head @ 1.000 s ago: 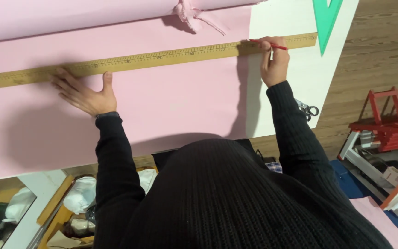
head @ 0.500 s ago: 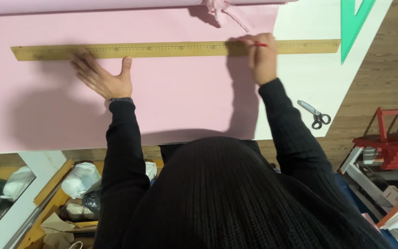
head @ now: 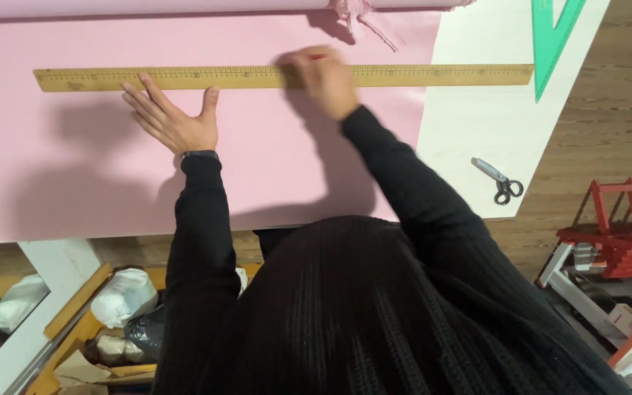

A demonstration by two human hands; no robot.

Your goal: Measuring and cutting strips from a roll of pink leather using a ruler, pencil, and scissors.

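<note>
A long wooden ruler (head: 279,77) lies across the pink fabric (head: 74,168) near the far edge of the table (head: 477,124), running left to right and reaching past the fabric's right edge onto the bare white top. The left hand (head: 173,117) lies flat and spread on the fabric, its fingertips pressing on the ruler's near edge toward the left end; it grips nothing. The right hand (head: 323,77) is closed over the ruler's middle, pinching a thin red marker (head: 317,56), probably a pencil or chalk stick, though the hand is blurred and only the tip shows. The two hands are apart along the ruler.

A roll of the same pink cloth (head: 148,7) runs along the far edge, with a knotted strip (head: 356,18) hanging just beyond the right hand. A green set square (head: 554,36) rests at the table's far right corner, its point just beside the ruler's right end. Scissors (head: 499,179) lie closed on the white top near the right edge, well apart from the ruler.
</note>
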